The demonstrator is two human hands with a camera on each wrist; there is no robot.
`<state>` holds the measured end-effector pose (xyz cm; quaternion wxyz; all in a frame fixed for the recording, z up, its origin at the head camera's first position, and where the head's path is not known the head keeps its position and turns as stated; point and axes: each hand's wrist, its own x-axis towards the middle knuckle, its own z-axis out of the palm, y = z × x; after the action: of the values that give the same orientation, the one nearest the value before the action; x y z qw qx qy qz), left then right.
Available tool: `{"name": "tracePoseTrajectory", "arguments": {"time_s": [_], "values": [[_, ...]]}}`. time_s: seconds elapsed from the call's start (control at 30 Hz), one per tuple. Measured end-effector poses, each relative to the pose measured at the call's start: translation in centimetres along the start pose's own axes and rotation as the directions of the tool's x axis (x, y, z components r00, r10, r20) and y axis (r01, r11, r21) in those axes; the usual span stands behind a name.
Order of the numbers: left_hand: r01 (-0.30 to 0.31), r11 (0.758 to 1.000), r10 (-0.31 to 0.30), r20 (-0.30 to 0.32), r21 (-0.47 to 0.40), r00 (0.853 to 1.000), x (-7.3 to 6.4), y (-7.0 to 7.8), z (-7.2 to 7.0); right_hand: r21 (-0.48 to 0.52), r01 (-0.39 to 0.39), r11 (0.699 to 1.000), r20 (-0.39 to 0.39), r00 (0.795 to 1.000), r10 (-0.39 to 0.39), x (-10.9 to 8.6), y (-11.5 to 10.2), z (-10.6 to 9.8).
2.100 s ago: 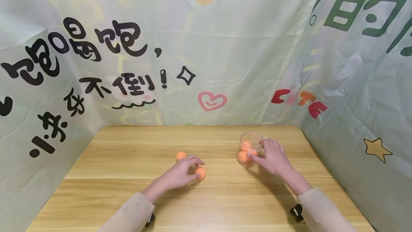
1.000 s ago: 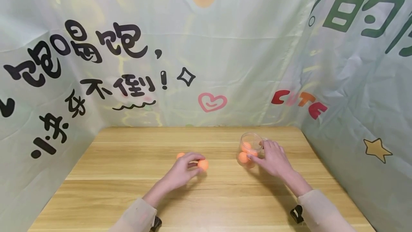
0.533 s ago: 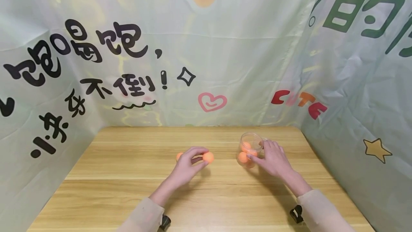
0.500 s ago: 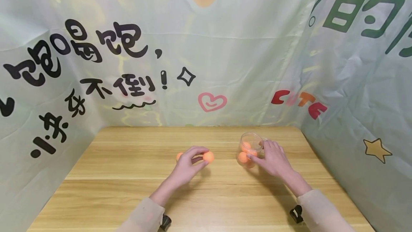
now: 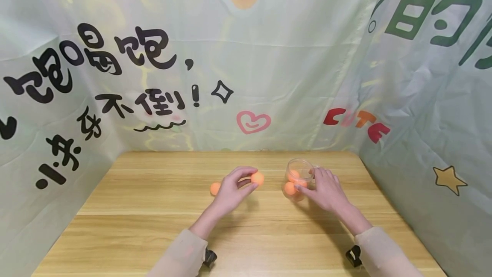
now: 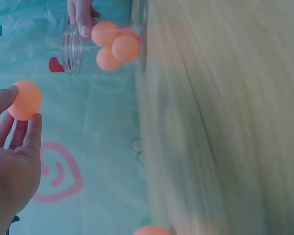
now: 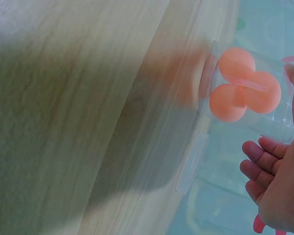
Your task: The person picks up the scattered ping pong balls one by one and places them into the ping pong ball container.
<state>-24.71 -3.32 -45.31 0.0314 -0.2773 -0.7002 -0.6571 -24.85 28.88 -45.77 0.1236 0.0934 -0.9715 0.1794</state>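
Observation:
My left hand [image 5: 230, 189] pinches an orange ping-pong ball [image 5: 258, 178] between thumb and fingertips, raised above the table. To its right stands an upright clear jar [image 5: 300, 166] without a lid on top, holding several orange ping-pong balls [image 7: 237, 64]. My right hand [image 5: 326, 189] grips that jar from the right side, thumb at the front; in the right wrist view its other fingers [image 7: 255, 171] are partly curled. Another ping-pong ball [image 5: 215, 189] lies on the table left of my left hand, and its top shows at the bottom of the left wrist view.
The wooden table [image 5: 153, 221] meets a printed cloth backdrop [image 5: 292, 80] at the back and sides. A flat translucent disc [image 7: 192, 164], perhaps a lid, lies by the jar in the right wrist view. Dark wrist mounts [image 5: 354, 255] sit under both sleeves.
My left hand has picked the ping-pong ball up off the table and carried it right and away from me, toward the jar. The right hand and the jar have stayed in place.

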Motion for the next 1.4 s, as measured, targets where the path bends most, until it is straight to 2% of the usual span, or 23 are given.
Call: {"name": "tracePoseTrajectory", "arguments": {"time_s": [0.3, 0.67, 0.93, 1.2, 1.4], "values": [[-0.011, 1.0, 0.012, 0.009, -0.016, 1.0, 1.8, 1.1, 1.9, -0.003, -0.002, 1.0, 0.008, 1.0, 0.002, 0.0, 0.1, 0.0], [-0.059, 0.995, 0.063, 0.041, -0.08, 0.997, 3.9, 2.2, 4.2, -0.002, -0.003, 1.0, 0.017, 1.0, 0.003, 0.1, 0.0, -0.2], [-0.096, 0.995, 0.098, 0.06, -0.033, 0.993, 5.7, 3.0, 5.6, -0.01, 0.0, 1.0, 0.011, 1.0, 0.0, 0.1, 0.1, -0.2], [-0.092, 0.995, 0.095, 0.094, -0.034, 0.991, 7.1, 3.4, 6.9, -0.006, 0.004, 1.0, -0.001, 1.0, -0.004, 0.1, 0.3, 0.2], [-0.101, 0.994, 0.096, 0.129, 0.032, 0.987, 7.9, 3.6, 7.5, -0.011, 0.0, 1.0, 0.009, 1.0, 0.0, 0.1, 0.3, 0.1]]}}
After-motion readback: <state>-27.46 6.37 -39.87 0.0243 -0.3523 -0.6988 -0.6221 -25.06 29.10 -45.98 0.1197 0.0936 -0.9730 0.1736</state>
